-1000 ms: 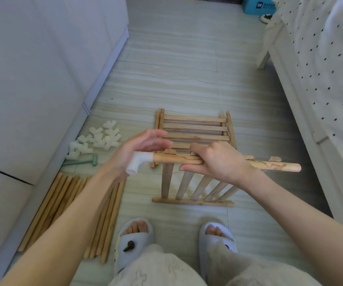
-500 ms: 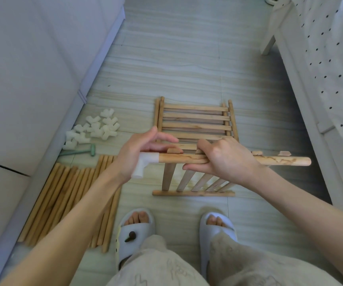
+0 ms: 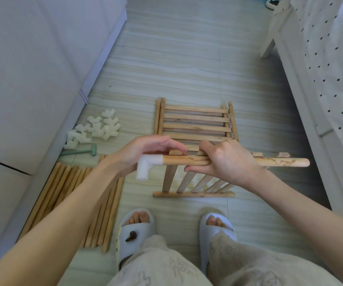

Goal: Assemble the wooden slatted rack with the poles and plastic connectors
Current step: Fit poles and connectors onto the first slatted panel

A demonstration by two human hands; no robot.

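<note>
A person stands on a pale striped tile floor (image 3: 187, 69) and looks down at both hands. The right hand (image 3: 226, 159) has its fingers curled round a long round wooden pole (image 3: 280, 162) and holds it level, up off the floor. This pole is the top rail of a wooden slatted panel (image 3: 189, 182). The panel's flat slats hang down from it to a bottom rail that is close to the floor, just in front of the feet.

A white plastic elbow connector (image 3: 146, 165) sits on the left end of the pole, with its open end pointing down. The left hand (image 3: 143, 153) is right behind the connector. Its fingers are loose and reach out over the pole toward the right hand. It cannot be told if this hand touches the connector.

A stack of flat wooden slatted panels (image 3: 195, 122) lies on the floor just past the hands. To the left, near the white cabinet (image 3: 32, 79), is a heap of white plastic connectors (image 3: 96, 129). A small green mallet (image 3: 79, 151) lies just beside the heap. A row of loose wooden poles (image 3: 67, 193) lies on the floor under the left arm. The feet wear pale blue slippers (image 3: 133, 230). A white bed with a dotted sheet (image 3: 331, 69) is on the right.
</note>
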